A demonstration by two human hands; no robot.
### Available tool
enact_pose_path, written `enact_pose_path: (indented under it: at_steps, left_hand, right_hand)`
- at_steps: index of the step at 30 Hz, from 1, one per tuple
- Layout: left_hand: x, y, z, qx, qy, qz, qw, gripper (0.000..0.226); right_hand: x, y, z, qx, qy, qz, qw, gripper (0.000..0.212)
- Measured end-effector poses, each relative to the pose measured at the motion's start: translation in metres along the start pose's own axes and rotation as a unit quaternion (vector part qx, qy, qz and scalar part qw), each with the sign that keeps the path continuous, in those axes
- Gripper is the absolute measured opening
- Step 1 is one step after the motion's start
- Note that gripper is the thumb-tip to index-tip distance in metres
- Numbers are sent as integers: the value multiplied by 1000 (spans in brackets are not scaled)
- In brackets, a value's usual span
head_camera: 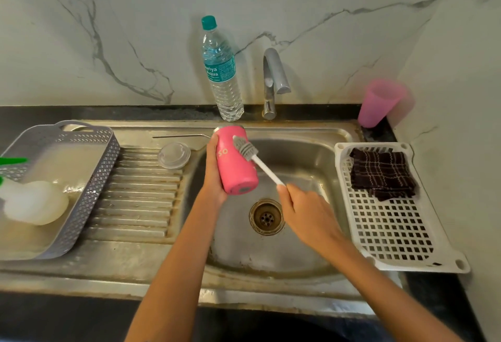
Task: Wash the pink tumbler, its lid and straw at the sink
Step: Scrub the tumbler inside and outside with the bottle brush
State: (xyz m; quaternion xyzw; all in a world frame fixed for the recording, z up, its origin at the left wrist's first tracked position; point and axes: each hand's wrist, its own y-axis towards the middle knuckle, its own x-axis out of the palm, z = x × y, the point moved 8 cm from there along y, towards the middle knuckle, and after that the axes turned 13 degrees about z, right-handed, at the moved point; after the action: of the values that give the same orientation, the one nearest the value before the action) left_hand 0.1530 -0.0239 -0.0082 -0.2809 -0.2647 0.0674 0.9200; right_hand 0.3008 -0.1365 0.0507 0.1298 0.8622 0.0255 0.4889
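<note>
Head view: the left hand wraps its fingers round the pink tumbler, tipped over the sink. The right hand grips a brush, its gray head touching the tumbler. The lid and straw lie on the ribbed drainboard.

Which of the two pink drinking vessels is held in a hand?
The opaque pink tumbler over the sink, gripped by the left hand; the translucent pink cup stands untouched in the corner.
</note>
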Motion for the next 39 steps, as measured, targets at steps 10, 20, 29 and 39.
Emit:
enact_pose_path:
  at_steps: [10, 20, 29, 39]
  left_hand:
    - [-20, 5, 19, 35, -45, 31, 998, 52]
    - [-8, -4, -11, -37, -40, -48, 997, 63]
    - [-17, 4, -25, -33, 41, -27, 998, 63]
    - [-21, 26, -25, -42, 68, 40, 996, 74]
  right_hand:
    - [11, -32, -2, -33, 25, -39, 998, 35]
    - [16, 27, -4, 27, 47, 13, 998, 44]
    - [26, 16, -10, 16, 40, -8, 999, 39]
    - [33, -14, 1, 17, 60, -69, 996, 39]
